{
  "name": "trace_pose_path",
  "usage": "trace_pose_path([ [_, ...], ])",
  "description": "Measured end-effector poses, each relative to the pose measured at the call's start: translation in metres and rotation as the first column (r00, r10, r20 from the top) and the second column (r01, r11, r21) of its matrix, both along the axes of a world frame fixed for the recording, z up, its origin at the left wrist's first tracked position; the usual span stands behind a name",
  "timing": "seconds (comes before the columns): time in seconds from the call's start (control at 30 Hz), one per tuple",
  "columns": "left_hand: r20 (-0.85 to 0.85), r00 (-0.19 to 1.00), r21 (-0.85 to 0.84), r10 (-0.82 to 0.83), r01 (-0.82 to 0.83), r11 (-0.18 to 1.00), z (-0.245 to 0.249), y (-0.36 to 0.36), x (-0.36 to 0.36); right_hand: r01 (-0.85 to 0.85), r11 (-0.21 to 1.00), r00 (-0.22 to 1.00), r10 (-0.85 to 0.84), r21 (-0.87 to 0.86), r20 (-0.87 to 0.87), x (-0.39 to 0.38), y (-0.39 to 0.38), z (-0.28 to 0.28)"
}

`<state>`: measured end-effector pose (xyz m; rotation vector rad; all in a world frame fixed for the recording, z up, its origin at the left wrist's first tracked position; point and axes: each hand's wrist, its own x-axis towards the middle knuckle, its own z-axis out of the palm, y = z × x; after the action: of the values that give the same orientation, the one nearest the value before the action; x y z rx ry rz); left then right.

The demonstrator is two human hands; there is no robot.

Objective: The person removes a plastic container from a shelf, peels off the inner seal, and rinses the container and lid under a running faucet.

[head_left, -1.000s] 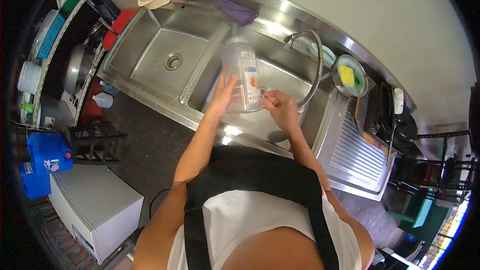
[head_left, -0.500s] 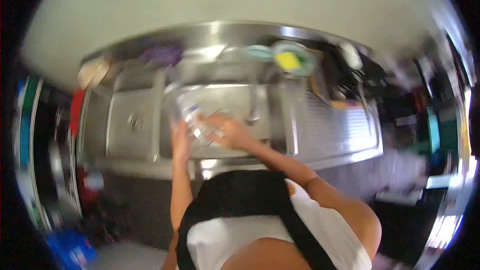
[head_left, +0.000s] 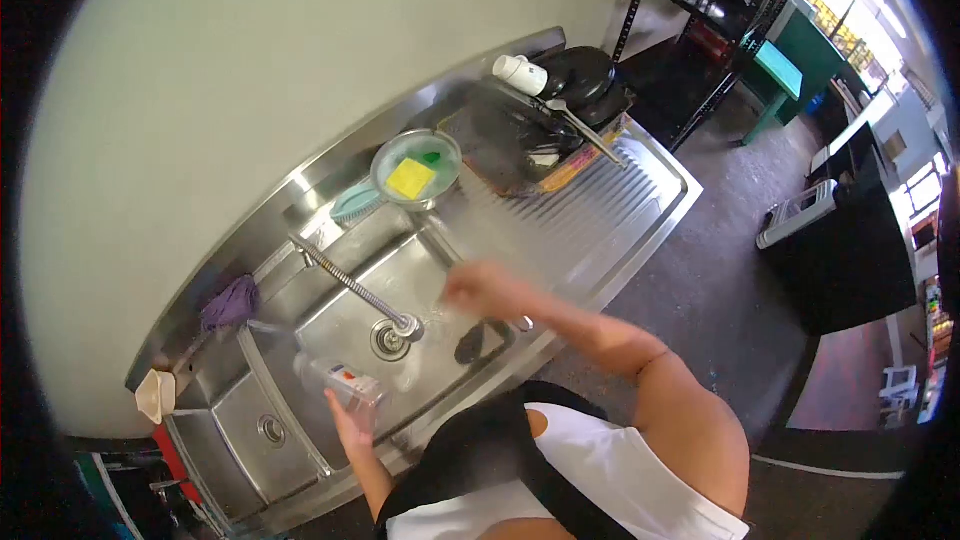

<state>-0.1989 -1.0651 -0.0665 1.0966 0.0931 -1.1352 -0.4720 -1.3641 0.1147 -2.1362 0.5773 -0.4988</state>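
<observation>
My left hand [head_left: 350, 426] holds a clear plastic container [head_left: 345, 381] with a small orange and blue label, over the near left part of the larger sink basin [head_left: 345, 318]. My right hand [head_left: 478, 288] is blurred above the basin's right side, its fingers smeared by motion, apart from the container. Between the hands, a coiled metal faucet hose [head_left: 352, 283] ends over the drain [head_left: 390, 340]. Behind the basin, a yellow sponge [head_left: 410, 179] and something green lie in a round metal bowl [head_left: 447, 149].
A teal brush [head_left: 355, 202] lies beside the bowl. Purple cloth [head_left: 230, 302] hangs behind the smaller basin [head_left: 258, 440]. White cups [head_left: 520, 74], dark pans [head_left: 580, 80] and a dark tray [head_left: 510, 140] occupy the ribbed drainboard [head_left: 640, 185]. A black shelf [head_left: 690, 85] stands beyond.
The view has turned toward the right. My right hand has moved away from the container, which stays in my left hand.
</observation>
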Motion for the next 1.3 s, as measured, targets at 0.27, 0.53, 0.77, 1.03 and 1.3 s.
trace_pose_path([
  [0.27,0.012,0.996,0.047,0.085,-0.086,0.995,0.043,-0.02,-0.027,0.734,0.458,0.611,-0.768,-0.501,0.193,-0.123,-0.317,-0.035],
  [0.53,-0.03,0.993,-0.051,0.111,-0.113,0.992,0.062,-0.023,-0.042,0.354,0.62,0.707,-0.667,-0.7,-0.234,-0.125,-0.461,-0.124],
  [0.77,0.066,0.985,-0.137,0.156,-0.146,0.98,0.088,-0.024,-0.038,0.49,0.348,0.664,-0.743,-0.799,0.084,-0.108,-0.442,-0.066],
  [1.03,0.076,0.991,-0.225,0.109,-0.089,0.97,0.102,-0.024,-0.044,-0.115,0.989,0.989,0.123,-0.092,0.087,0.08,-0.023,0.073],
  [1.3,0.044,0.998,-0.289,0.033,-0.019,0.957,0.095,0.007,-0.056,-0.407,0.795,0.906,0.413,-0.451,-0.09,0.203,0.1,-0.008],
])
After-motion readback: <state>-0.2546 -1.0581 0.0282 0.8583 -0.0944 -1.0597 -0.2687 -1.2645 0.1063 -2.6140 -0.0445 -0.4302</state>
